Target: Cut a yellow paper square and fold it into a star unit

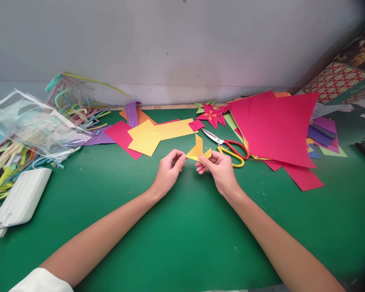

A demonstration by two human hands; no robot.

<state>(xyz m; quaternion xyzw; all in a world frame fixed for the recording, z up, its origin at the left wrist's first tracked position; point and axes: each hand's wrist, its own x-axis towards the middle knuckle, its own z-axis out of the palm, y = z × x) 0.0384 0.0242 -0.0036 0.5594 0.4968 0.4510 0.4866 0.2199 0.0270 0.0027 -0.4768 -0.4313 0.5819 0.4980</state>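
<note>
Between my two hands is a small folded piece of yellow paper [196, 151], with one pointed flap standing up. My left hand [170, 168] pinches its left tip between thumb and fingers. On the other side, my right hand [217, 168] grips the paper's right part, and its fingers hide some of the folds. Just behind my right hand lies a pair of scissors [228, 146] with one red and one yellow handle. Past the scissors are folded red paper stars [212, 115] and a small red paper square [196, 125].
Yellow [144, 138] and red sheets [118, 136] overlap at the back left. A large red paper stack [276, 129] lies at right. Far left are fuzzy craft stems [6, 170], a clear plastic bag [33, 121] and a white power bank [22, 196]. A wall [176, 44] closes the back.
</note>
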